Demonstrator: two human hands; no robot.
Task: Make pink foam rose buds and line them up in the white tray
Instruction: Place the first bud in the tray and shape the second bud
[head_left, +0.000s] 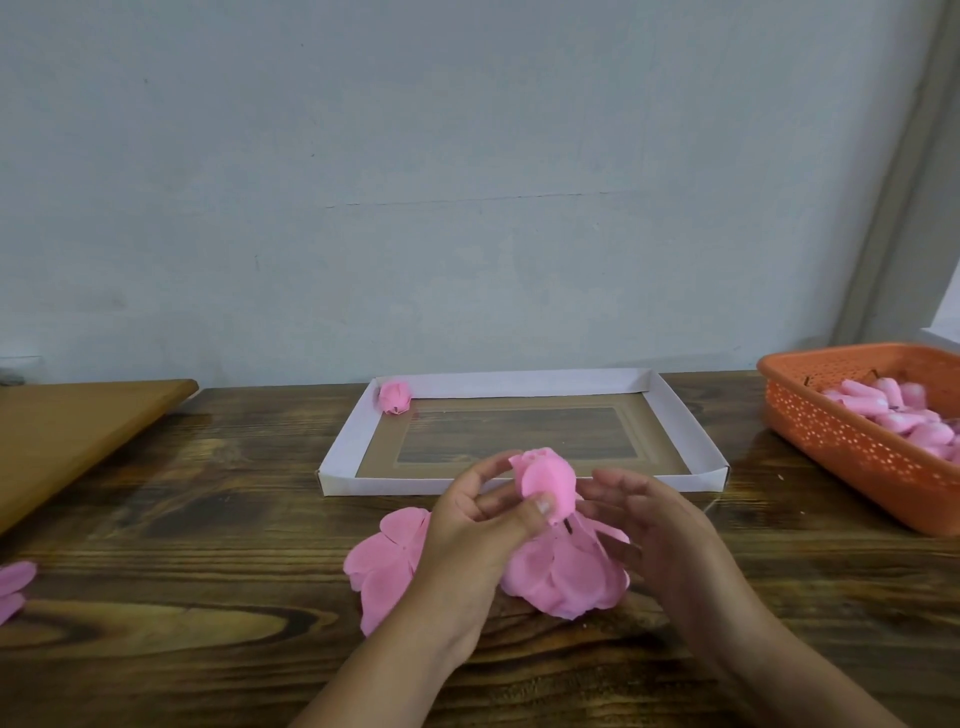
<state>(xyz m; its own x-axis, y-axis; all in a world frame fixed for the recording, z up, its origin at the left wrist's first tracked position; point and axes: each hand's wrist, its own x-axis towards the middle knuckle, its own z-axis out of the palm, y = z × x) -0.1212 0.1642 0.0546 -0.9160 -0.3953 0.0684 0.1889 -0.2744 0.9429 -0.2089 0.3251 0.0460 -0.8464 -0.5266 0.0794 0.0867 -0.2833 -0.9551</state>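
Left hand (467, 525) pinches a half-wrapped pink foam rose bud (548, 483); right hand (654, 519) relaxed beside it. One finished bud (395, 397) sits in the shallow white cardboard tray (343, 457).

This looks like a small handcraft workspace, plain enough to be a room in a home or a modest workshop; which of the two cannot be told. A dark, strongly grained wooden table (208, 519) stands against a bare, pale blue-grey painted wall (415, 182) with scuffs and no decoration. Craft stock is set out by hand: to the right of the hands an orange perforated plastic basket (841, 441) holds many pink foam pieces (883, 410), beyond the hands lies a shallow white cardboard tray (519, 382), and loose pink foam petals (387, 561) lie on the table under and left of them. A lighter brown wooden board (78, 431) sits far left.
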